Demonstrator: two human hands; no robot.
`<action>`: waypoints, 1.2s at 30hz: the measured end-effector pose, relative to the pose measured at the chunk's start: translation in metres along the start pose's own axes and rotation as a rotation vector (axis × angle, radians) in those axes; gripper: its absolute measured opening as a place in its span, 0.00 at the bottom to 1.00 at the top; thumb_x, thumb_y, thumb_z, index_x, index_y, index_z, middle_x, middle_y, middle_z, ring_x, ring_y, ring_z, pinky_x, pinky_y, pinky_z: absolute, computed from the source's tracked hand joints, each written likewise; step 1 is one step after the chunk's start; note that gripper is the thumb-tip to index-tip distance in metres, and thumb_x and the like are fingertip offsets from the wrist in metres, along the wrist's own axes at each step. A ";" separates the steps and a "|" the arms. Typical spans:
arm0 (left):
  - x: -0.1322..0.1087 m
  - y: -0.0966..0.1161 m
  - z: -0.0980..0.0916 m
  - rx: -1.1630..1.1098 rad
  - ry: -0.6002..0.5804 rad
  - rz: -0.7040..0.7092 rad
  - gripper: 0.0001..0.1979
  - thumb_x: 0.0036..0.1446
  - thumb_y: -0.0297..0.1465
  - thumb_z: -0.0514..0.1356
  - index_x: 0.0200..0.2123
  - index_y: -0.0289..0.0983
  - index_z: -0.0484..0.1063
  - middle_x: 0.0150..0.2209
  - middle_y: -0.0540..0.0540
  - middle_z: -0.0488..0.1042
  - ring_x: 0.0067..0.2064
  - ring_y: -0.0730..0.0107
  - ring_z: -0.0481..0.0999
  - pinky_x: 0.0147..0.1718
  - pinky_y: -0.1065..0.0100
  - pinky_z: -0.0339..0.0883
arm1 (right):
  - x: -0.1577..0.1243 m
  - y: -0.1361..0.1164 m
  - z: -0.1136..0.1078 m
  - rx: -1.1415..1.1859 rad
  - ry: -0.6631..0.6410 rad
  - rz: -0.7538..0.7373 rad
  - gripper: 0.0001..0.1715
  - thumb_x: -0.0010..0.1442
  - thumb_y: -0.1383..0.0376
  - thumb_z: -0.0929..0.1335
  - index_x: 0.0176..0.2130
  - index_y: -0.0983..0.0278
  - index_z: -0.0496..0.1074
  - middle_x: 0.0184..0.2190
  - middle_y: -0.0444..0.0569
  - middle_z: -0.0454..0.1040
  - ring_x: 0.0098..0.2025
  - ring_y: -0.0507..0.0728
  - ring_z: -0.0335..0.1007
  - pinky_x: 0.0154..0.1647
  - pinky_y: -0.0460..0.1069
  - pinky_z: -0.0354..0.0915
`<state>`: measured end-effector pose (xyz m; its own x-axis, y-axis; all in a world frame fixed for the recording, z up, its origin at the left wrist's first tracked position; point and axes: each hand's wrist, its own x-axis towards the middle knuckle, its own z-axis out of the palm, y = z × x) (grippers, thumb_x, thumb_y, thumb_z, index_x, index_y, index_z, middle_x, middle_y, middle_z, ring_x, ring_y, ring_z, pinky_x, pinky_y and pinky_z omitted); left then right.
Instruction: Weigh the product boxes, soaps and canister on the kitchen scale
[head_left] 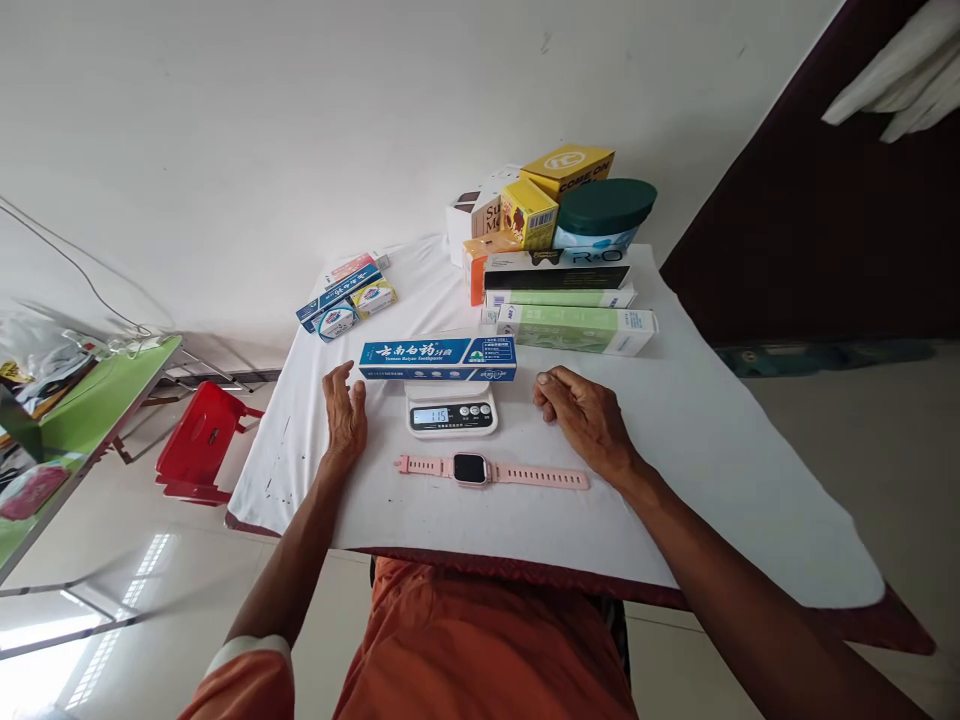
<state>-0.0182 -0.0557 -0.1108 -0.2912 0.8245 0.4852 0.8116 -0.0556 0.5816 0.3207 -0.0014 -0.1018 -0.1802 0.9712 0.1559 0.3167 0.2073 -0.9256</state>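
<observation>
A blue Yunnan Baiyao toothpaste box [437, 358] lies across the top of a small white digital scale [452, 430], whose display appears to read 115. Just left of the box, my left hand [345, 418] rests on the cloth, its fingers apart and holding nothing. On the other side my right hand [585, 415] lies with its fingers curled in, apart from the box and the scale, and nothing shows in it. In front of the scale a pink-strapped smartwatch [470, 469] is stretched out flat, its screen dark.
A white cloth [720, 500] covers the table. Toothpaste and soap-like boxes [349, 298] sit at the back left. Green boxes [577, 330], yellow cartons [531, 212] and a green-lidded tub [606, 210] crowd the back right. A red chair [199, 440] and green table [142, 375] stand left.
</observation>
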 end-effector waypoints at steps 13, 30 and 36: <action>0.063 0.000 -0.027 -0.069 -0.157 -0.007 0.31 0.72 0.55 0.42 0.62 0.41 0.67 0.57 0.35 0.72 0.58 0.55 0.74 0.57 0.50 0.69 | -0.001 -0.003 -0.001 0.076 -0.002 0.045 0.25 0.69 0.47 0.62 0.28 0.60 0.66 0.24 0.43 0.70 0.25 0.51 0.64 0.31 0.48 0.64; 0.103 0.098 0.004 0.187 -0.722 0.519 0.21 0.63 0.42 0.66 0.56 0.43 0.71 0.49 0.43 0.75 0.50 0.54 0.77 0.50 0.54 0.70 | 0.003 0.002 -0.008 0.254 0.057 0.048 0.26 0.67 0.45 0.64 0.27 0.60 0.66 0.25 0.43 0.70 0.22 0.50 0.64 0.26 0.47 0.62; 0.130 0.134 0.010 0.131 -0.598 0.638 0.22 0.64 0.45 0.64 0.56 0.41 0.71 0.48 0.43 0.74 0.48 0.57 0.76 0.48 0.57 0.71 | 0.004 0.002 -0.008 0.243 0.040 0.042 0.25 0.67 0.46 0.63 0.27 0.60 0.66 0.24 0.43 0.70 0.22 0.50 0.64 0.26 0.47 0.62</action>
<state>0.0582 0.0499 0.0240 0.5207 0.8170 0.2477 0.7910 -0.5709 0.2199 0.3283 0.0040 -0.1001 -0.1329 0.9833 0.1243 0.0891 0.1368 -0.9866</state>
